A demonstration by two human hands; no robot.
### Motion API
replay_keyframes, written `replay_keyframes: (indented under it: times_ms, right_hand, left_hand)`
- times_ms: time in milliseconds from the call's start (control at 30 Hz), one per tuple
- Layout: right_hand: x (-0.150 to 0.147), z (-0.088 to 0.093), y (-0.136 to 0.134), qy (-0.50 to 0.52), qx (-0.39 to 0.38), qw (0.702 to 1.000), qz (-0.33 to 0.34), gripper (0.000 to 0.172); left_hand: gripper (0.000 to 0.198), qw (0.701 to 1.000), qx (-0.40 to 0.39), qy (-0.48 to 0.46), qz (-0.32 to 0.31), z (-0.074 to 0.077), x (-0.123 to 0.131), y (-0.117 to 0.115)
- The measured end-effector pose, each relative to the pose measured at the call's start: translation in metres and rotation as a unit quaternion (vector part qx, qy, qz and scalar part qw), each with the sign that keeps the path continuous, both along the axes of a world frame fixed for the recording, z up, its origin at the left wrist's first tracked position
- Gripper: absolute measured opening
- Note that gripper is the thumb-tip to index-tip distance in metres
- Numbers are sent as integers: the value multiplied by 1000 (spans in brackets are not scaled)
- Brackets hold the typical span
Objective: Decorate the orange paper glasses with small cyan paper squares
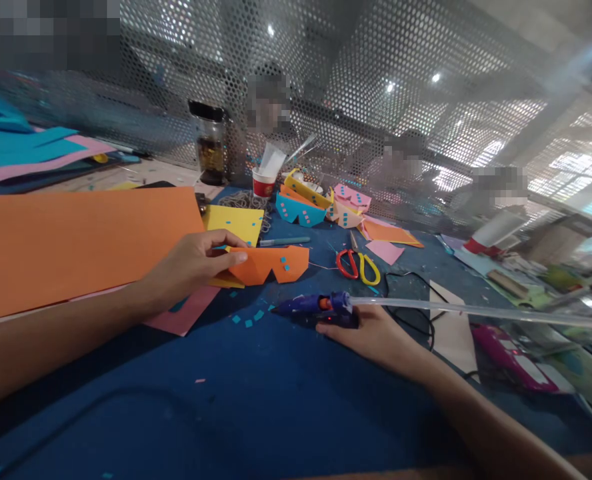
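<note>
My left hand [203,260] pinches one end of an orange paper cutout [261,265], shaped like a pair of glasses, with small blue squares on its far half. In my right hand [371,330] is a blue glue gun [316,305], a long clear glue stick [451,307] running out of its back. Its nozzle points left, over the table just below the cutout. Small blue paper squares [249,323] lie scattered by the nozzle. Scissors [358,264] with one red and one yellow handle rest beyond the gun, and a pen-like blue-grey tool [285,241] lies behind the cutout.
Large orange paper [76,247] covers the left side. Behind stand a jar with dark lid [211,143], a red and white cup [263,181] and several decorated paper cutouts [301,211]. A magenta tool [516,357] and black cord [416,327] lie right. A perforated metal screen [336,80] rises behind.
</note>
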State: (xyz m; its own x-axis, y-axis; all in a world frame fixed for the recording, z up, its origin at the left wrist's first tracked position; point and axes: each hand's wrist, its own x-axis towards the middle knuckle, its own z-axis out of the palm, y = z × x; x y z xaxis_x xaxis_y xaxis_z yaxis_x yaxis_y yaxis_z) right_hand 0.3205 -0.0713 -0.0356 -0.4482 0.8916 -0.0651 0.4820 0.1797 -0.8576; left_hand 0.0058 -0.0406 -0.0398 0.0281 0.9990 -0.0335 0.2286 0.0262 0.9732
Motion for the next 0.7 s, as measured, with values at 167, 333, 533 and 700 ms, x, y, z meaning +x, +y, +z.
replay_keyframes:
  times_ms: [167,333,533,700]
  right_hand:
    - [4,-4,3,-12,-35,999,-40,30]
    - [6,1,5,-36,-7,998,-49,37]
    - [4,4,2,-26,3,997,-66,31]
    - [7,2,-1,1,4,996,-90,36]
  left_hand:
    - [35,1000,5,-15,-8,-1,-1,0]
    - [37,1000,0,-20,-6,-2,-1,1]
    - [36,1000,5,-12,-3,-3,-1,1]
    - [37,999,24,22,-3,-3,-2,3]
